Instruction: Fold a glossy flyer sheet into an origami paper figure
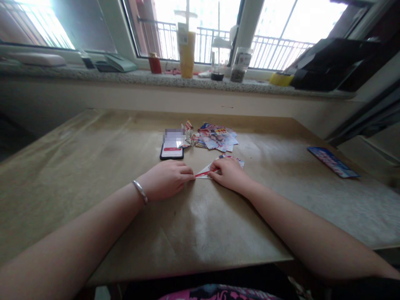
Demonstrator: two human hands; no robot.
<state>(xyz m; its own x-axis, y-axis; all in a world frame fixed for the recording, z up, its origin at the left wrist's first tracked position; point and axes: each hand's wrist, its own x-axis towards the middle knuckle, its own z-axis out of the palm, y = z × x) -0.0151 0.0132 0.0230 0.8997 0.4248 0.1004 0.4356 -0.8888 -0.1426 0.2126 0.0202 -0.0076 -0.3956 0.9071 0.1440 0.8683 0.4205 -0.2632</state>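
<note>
Folded paper (203, 172), white with a red stripe, at frame center, lying on the table (190, 237), pointed end to the left. Left hand (167, 179): fingers together and bent, tips at that pointed end; pinching or just pressing, cannot tell. Right hand (230, 174): thumb and index nearly closed on the paper, rest of fingers curled over it; part of the sheet shows beyond the knuckles. Silver bracelet (140, 191) on left wrist.

Just above left hand: phone (171, 154), screen lit, part pixelated. Touching its right side, crumpled printed paper (188, 135); beside that, upper center, pile of printed sheets (218, 139), overlapping. Blue printed strip (333, 162) at right of frame, well apart.

Top of frame: windowsill (125, 77) with tall yellow cup (186, 54), red container (154, 64), clear jar (240, 66), dark box (321, 79) upper right. Railing (206, 39) outside.
</note>
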